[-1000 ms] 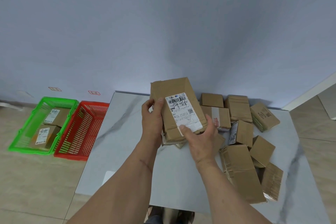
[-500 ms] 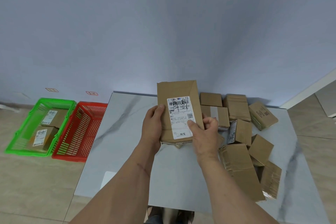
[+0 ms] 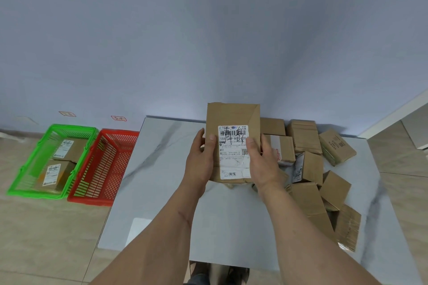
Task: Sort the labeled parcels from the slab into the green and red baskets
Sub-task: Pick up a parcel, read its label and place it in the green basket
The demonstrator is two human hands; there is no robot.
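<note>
Cardboard parcel (image 3: 232, 143) stood upright above the slab (image 3: 162, 192), left hand (image 3: 201, 159) and right hand (image 3: 262, 161) gripping its side edges, thumbs pressed on the front, apparently so its label could be read before choosing the green basket (image 3: 25, 169) or red basket (image 3: 92, 196).

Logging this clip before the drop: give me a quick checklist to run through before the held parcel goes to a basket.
1. Grip: left hand and right hand both hold the parcel by its sides: ok.
2. Label faces the camera, partly under the thumbs: ok.
3. Which basket the label means: cannot tell.
4. Green basket holds two parcels, with room left: ok.
5. Red basket looks empty: ok.
6. More parcels wait on the slab: sorting not done, not ok.
</note>
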